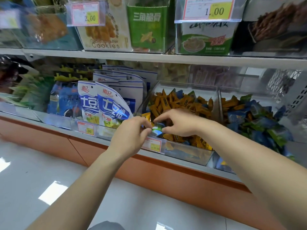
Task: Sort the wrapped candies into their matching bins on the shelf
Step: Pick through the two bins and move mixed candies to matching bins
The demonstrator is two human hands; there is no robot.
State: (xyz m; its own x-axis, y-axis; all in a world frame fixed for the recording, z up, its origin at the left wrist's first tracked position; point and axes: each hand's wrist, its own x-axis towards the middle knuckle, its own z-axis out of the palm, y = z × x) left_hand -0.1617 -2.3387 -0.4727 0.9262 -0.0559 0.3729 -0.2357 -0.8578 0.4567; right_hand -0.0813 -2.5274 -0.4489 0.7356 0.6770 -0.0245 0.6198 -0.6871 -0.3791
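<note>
A: Where now, the small green-and-blue wrapped candy (157, 130)?
B: Pinched at both ends, low over the front of the clear plastic bin (191, 154) heaped with orange wrapped candies (179, 103). Left grip (131, 135) curled on the left end, right grip (176, 124) curled on the right end.
A: Long axis?
B: Roughly crosswise, running from one grip to the other. Too blurred to judge any tilt.
A: Wrong bin, then?
B: Looks so. Matching heap of blue and green wrapped candies (259, 125) off to the right, in the next compartment past the see-through divider (219, 103).
A: Nearer grip for the carry?
B: Right one, probably: already on that side, forearm reaching in across the front of that compartment. Would need the left to let go first, then a short sweep rightward over the divider.
A: Risk?
B: Slick wrapper, fingertip hold only; could slip back among the orange ones.
</note>
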